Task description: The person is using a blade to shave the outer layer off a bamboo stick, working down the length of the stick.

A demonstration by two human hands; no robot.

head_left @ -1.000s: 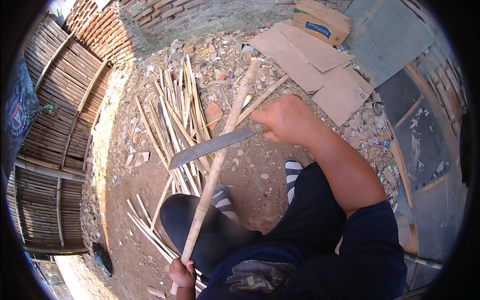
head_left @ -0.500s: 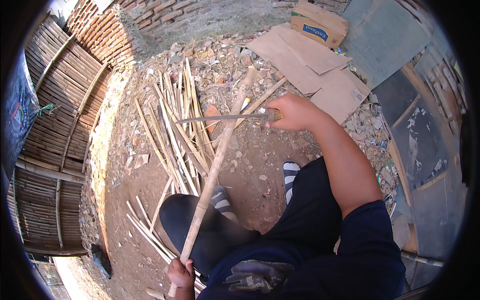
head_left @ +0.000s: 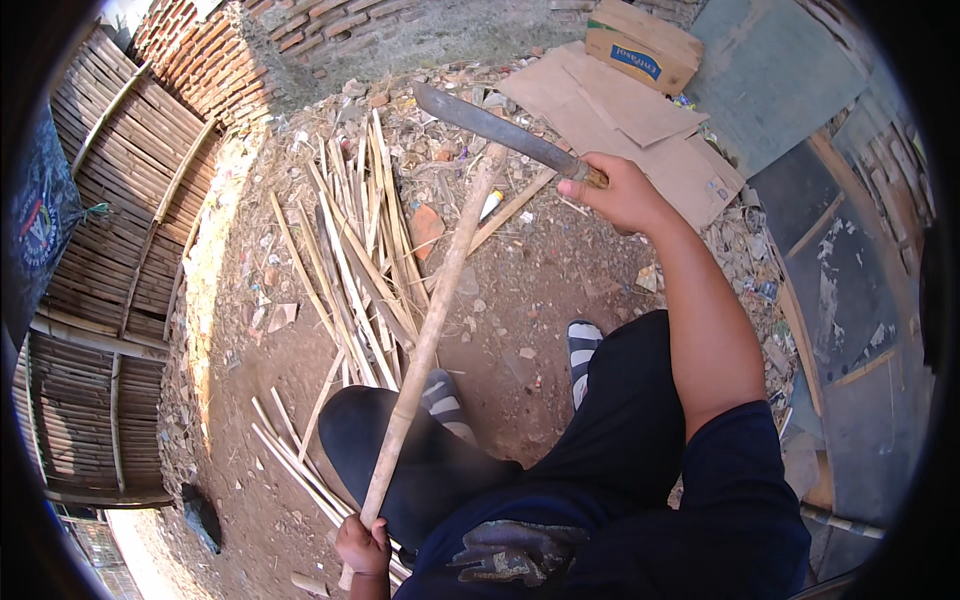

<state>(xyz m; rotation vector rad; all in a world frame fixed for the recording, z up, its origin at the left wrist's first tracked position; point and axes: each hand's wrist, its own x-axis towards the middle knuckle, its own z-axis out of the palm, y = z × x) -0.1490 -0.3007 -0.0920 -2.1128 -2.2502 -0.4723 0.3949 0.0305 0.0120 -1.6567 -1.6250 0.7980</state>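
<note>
The left hand (head_left: pixel 363 546) is wrapped tightly around a slanting bamboo pole (head_left: pixel 429 335) near its lower end; the right hand (head_left: pixel 622 196) grips a machete (head_left: pixel 500 131) by its handle.

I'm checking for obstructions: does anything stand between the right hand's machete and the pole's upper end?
Nothing visible does. The machete in the right hand shows by the upper end of the pole; whether they touch, I cannot tell. The left hand holds the lower end, away from the machete.
</note>
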